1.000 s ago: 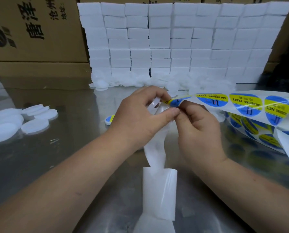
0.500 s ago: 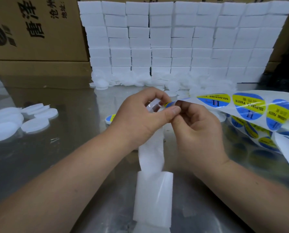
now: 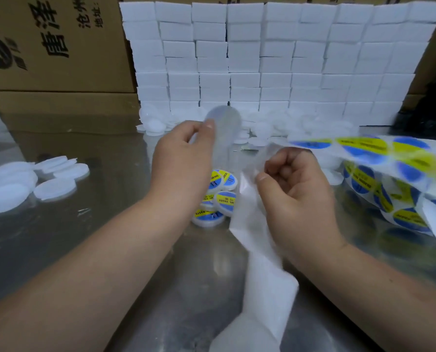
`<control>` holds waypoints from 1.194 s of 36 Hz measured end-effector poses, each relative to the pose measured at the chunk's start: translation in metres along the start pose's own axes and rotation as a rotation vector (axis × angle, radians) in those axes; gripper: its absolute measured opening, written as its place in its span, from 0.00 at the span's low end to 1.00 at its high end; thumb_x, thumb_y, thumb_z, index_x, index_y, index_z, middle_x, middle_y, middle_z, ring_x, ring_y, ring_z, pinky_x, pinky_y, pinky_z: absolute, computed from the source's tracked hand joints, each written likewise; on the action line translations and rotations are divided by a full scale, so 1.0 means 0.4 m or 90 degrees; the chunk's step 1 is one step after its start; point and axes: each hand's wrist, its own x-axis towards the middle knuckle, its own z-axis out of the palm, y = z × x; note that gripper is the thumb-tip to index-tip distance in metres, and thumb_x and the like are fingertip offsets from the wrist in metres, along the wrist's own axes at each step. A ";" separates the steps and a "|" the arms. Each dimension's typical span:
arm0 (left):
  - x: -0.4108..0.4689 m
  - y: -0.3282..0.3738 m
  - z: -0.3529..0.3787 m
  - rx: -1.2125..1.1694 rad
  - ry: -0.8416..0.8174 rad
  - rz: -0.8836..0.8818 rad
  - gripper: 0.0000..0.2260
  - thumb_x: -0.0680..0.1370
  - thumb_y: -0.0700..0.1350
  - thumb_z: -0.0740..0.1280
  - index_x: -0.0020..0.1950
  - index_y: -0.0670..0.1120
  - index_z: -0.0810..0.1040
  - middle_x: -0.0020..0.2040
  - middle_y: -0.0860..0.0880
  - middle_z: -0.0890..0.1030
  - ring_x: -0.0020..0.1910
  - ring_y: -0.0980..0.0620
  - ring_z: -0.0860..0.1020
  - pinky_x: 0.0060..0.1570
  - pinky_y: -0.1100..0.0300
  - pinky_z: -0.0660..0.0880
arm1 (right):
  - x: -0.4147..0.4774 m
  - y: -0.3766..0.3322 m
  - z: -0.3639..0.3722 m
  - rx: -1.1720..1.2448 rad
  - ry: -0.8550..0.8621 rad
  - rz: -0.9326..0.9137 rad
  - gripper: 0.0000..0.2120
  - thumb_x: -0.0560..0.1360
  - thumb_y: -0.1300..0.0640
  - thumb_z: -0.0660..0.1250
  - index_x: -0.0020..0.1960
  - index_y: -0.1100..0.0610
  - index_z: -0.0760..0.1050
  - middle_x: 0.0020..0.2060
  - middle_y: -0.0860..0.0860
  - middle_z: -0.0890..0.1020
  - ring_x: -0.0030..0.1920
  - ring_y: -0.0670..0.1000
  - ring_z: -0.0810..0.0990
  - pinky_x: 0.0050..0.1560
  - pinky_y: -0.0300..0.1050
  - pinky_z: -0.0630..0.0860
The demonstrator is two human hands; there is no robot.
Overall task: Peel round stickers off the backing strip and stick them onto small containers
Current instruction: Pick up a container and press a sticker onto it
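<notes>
Our hands have split apart since half a second ago. Nearest, the bare backing strip [image 3: 265,288] runs up into our right hand [image 3: 298,195], fingers curled round it. Further out, our left hand [image 3: 181,160] has lifted away, pinching a blurry white container [image 3: 224,119] above the labelled containers [image 3: 225,199]. The stickers [image 3: 361,146] trail off right.

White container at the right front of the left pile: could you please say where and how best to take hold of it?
I would pinch the white container across its rim, coming from above and the right: it is a low disc lying flat on the table, with its right edge free of neighbours.
</notes>
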 end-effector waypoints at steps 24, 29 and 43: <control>-0.037 0.002 -0.002 0.190 -0.041 0.130 0.11 0.71 0.63 0.61 0.40 0.56 0.71 0.43 0.57 0.74 0.44 0.62 0.72 0.38 0.66 0.67 | 0.014 -0.046 -0.019 -0.078 0.028 0.066 0.11 0.68 0.50 0.55 0.35 0.43 0.76 0.42 0.46 0.79 0.45 0.44 0.78 0.52 0.40 0.73; -0.042 0.014 -0.006 0.226 -0.024 0.181 0.14 0.65 0.64 0.67 0.39 0.59 0.67 0.42 0.60 0.70 0.44 0.60 0.69 0.38 0.70 0.65 | 0.027 -0.048 -0.026 -0.027 0.098 0.132 0.16 0.70 0.43 0.59 0.29 0.46 0.79 0.40 0.51 0.82 0.42 0.48 0.80 0.49 0.45 0.75; -0.033 -0.002 0.001 0.314 -0.055 0.184 0.17 0.70 0.46 0.69 0.49 0.56 0.62 0.48 0.58 0.64 0.45 0.59 0.67 0.34 0.63 0.57 | 0.036 -0.041 -0.028 -0.078 0.124 0.131 0.10 0.72 0.57 0.68 0.33 0.48 0.76 0.36 0.48 0.79 0.35 0.41 0.75 0.41 0.35 0.70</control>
